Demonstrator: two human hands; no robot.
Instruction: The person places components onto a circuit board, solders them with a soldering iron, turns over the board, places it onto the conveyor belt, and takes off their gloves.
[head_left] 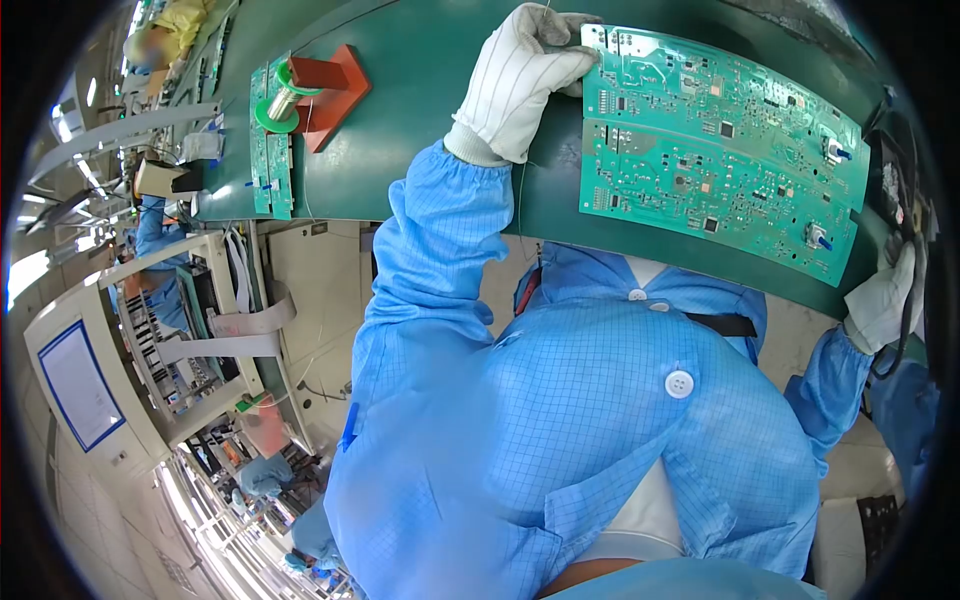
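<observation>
A green circuit board panel (715, 150), made of two joined boards with small chips and solder points, lies at the front of the green bench. Each half carries a blue-shafted part (822, 240) near its right end. My left hand (525, 80), in a white striped glove, is closed at the panel's upper left corner, thumb and fingers at its edge. A thin wire shows above and below this glove. My right hand (885, 300), also gloved, is at the far right below the bench edge. Its fingers look curled, with a black cable (908, 310) across them; what they hold is hidden.
On the left of the bench (420, 100) stands a red holder (340, 95) with a spool of solder wire (284, 103), beside more green circuit boards (272, 160). Dark cables hang at the right edge. A white machine (90, 380) and other people in blue are farther left.
</observation>
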